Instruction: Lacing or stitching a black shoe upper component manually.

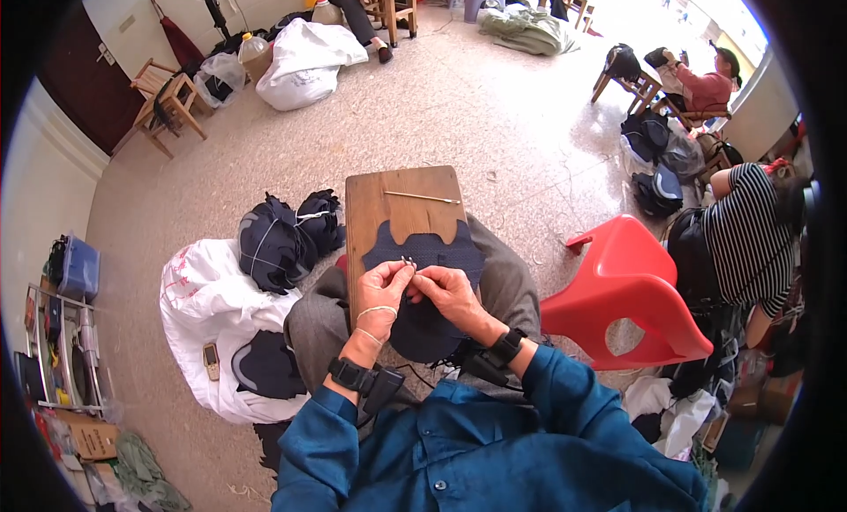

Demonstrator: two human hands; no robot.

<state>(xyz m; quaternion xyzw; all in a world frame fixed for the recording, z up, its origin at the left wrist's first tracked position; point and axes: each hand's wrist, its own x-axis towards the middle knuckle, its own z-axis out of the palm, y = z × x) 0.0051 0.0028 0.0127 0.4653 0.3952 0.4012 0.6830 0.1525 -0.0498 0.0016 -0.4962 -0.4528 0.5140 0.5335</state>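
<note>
My left hand (384, 289) and my right hand (448, 294) meet over a wooden bench top, both with thumb and fingers pinched together. Something small and shiny shows at the left fingertips, too tiny to name; what the right fingertips hold is hidden. Below them a dark navy fabric piece (454, 252), notched along its far edge, lies on the wooden bench (401, 184) between my knees. Its near part hangs toward my lap. Beyond the fabric, a thin metal rod (423, 197) with a pale end lies across the wood.
On my left sit tied bundles of dark fabric pieces (269, 247) and a white sack (198, 287) with a phone (211, 361) on it. A red plastic chair (631, 278) stands close on my right, beside a person in a striped top (750, 239). Others sit farther off.
</note>
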